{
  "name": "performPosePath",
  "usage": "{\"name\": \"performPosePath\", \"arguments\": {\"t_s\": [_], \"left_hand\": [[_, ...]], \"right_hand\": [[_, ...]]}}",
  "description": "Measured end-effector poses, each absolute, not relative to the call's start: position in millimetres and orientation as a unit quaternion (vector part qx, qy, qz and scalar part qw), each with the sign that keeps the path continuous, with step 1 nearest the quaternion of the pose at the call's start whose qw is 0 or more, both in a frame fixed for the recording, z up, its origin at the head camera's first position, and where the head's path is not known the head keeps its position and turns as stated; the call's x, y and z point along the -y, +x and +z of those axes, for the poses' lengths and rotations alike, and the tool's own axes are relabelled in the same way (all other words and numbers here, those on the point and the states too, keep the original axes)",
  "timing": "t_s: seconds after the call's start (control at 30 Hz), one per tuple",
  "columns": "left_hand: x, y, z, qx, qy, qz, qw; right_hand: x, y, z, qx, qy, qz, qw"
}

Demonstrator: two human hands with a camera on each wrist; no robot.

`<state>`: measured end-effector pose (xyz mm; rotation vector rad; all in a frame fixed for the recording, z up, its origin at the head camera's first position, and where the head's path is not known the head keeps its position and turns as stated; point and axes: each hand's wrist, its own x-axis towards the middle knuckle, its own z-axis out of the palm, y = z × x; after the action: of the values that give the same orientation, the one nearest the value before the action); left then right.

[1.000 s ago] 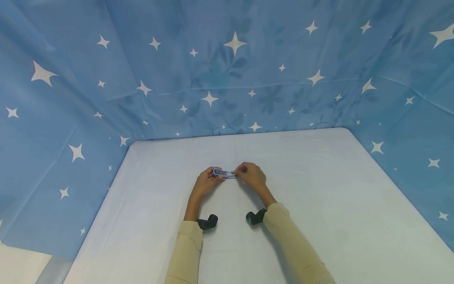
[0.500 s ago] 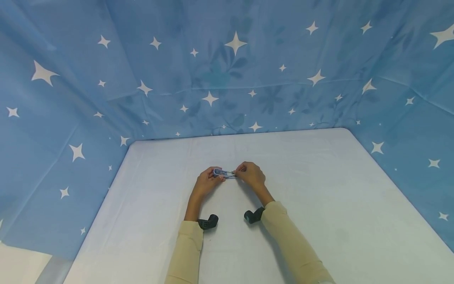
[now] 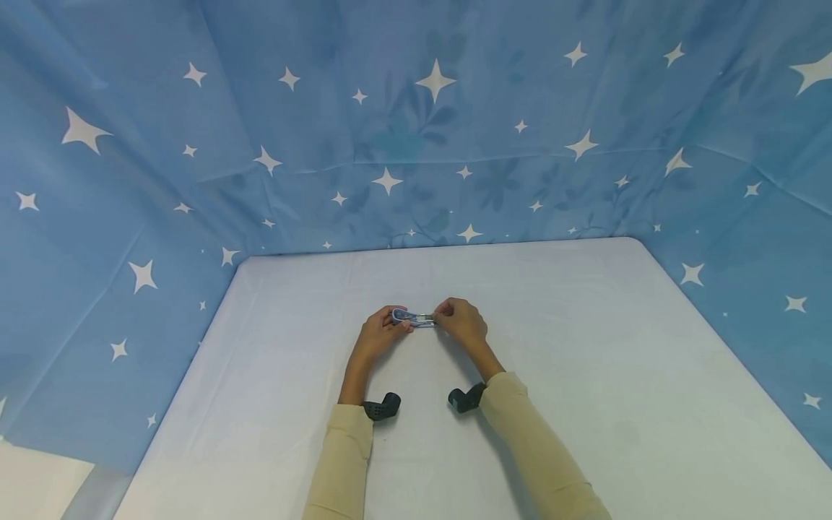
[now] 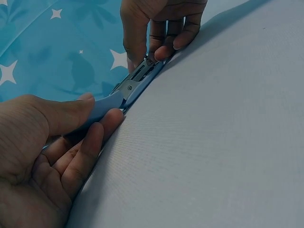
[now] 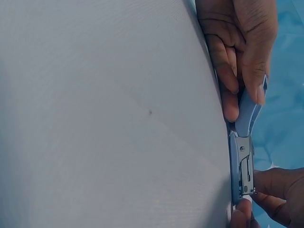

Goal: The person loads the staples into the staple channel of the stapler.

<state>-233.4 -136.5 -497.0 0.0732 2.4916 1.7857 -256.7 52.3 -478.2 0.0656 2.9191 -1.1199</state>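
Note:
A small blue stapler with a metal front lies across the middle of the table between both hands. My left hand grips its blue handle end, the thumb on top and the fingers beneath, as the left wrist view shows. At the other end, my right hand pinches the tip of the metal part with its fingertips. In the right wrist view the stapler's metal channel and its pivot show between the hands. The fingers hide the very tip.
A white cloth covers the table. Behind and beside it hangs a blue curtain with white stars. Each wrist wears a dark camera, the left one and the right one, low over the cloth.
The right fingertips have shifted slightly to the right along the stapler, so a little more of its metal end shows. My left hand keeps its hold. The head view has tilted slightly.

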Motion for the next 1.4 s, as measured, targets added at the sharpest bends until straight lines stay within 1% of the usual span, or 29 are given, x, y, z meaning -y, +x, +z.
{"name": "performPosePath", "arguments": {"t_s": [0.37, 0.87, 1.17, 1.4], "left_hand": [[136, -233, -497, -0.823, 0.013, 0.566, 0.035], [133, -233, -498, -0.815, 0.021, 0.577, 0.037], [133, -233, -497, -0.814, 0.013, 0.579, 0.047], [136, -234, -498, -0.795, 0.008, 0.605, 0.048]], "right_hand": [[-55, -256, -482, -0.932, 0.010, -0.362, -0.002], [-60, -254, -483, -0.930, 0.013, -0.368, -0.003], [-68, -254, -485, -0.909, 0.001, -0.416, 0.014], [-75, -257, -489, -0.886, -0.020, -0.461, 0.046]]}}
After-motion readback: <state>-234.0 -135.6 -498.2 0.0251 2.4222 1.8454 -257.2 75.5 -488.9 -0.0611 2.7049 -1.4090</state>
